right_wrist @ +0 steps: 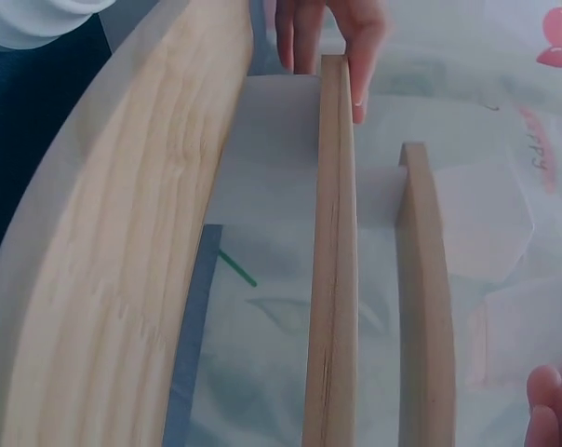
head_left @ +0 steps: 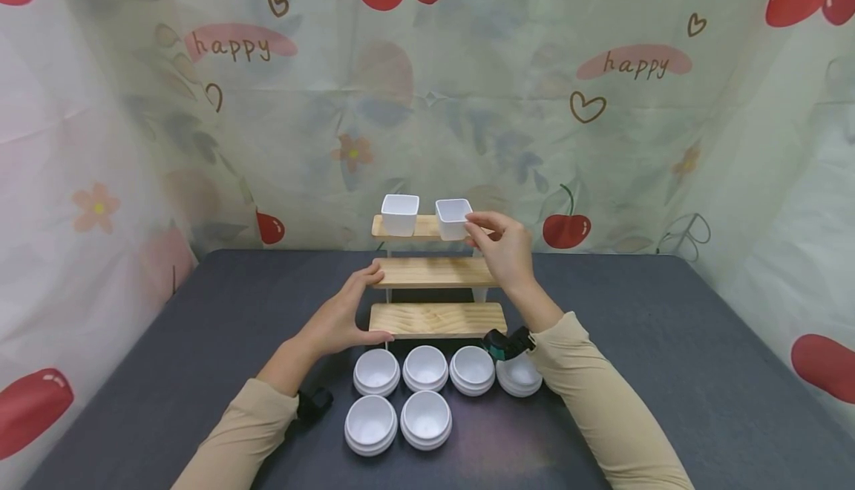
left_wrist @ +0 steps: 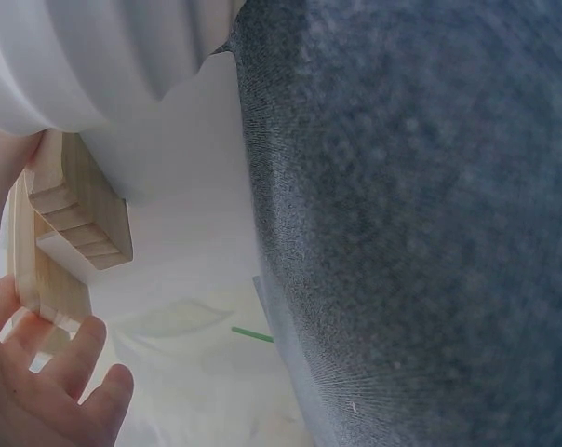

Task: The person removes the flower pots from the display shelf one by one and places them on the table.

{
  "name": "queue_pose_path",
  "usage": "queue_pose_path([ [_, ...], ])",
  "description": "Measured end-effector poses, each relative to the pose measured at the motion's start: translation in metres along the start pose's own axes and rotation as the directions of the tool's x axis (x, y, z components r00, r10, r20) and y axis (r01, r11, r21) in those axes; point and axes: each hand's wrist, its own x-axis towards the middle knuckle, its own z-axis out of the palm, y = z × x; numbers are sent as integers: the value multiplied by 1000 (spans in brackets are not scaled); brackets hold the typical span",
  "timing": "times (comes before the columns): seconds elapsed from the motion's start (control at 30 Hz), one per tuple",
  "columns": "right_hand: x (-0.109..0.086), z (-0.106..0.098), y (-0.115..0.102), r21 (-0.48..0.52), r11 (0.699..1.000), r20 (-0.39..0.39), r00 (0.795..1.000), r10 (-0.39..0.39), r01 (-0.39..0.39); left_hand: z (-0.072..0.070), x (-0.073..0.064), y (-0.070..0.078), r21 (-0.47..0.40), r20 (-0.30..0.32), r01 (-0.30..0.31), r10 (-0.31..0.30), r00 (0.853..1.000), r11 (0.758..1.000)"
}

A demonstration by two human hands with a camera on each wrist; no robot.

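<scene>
A three-tier stand with wooden shelves [head_left: 434, 273] stands on the table, its lowest shelf [head_left: 437, 320] toward me. My left hand [head_left: 341, 315] holds its left side, fingers at the middle shelf's end and thumb at the lowest shelf's front edge. My right hand [head_left: 509, 252] pinches the right rim of a square white cup [head_left: 453, 212] at the top shelf [head_left: 427, 229]. Another square white cup [head_left: 400, 217] sits left of it. In the right wrist view, fingertips [right_wrist: 543, 402] show beside a pale cup [right_wrist: 523, 331]; whether its base touches the shelf, I cannot tell.
Several round white bowls [head_left: 426, 368] stand in two rows before the stand; my right wrist partly covers the rightmost bowl [head_left: 519, 376]. The dark tabletop [head_left: 200, 371] spreads to both sides. A printed curtain [head_left: 467, 126] hangs close behind, with a cable [head_left: 688, 234] at right.
</scene>
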Motion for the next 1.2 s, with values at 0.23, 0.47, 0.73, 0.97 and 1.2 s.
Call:
queue_pose_path([
  [0.23,-4,-4,-4,-9,1000,4,1000,-17,18,-1,0,1,-1,2,1,-1,1000,1000],
  [0.47,-7,-8,-3,-10,999,-2,999,-47,47,-1,0,1,2,0,-2,2,1000,1000],
  [0.73,-9,-10,1,-60,994,-5,995,-97,96,-2,-1,0,-12,-4,-31,31,1000,999],
  [0.97,-12,-12,2,-106,988,-2,994,-111,110,-2,0,-1,-13,-9,-36,36,999,999],
  [1.2,-18,-17,-1,-152,983,-5,994,-108,106,-2,1,-1,-13,-11,-37,36,999,999],
])
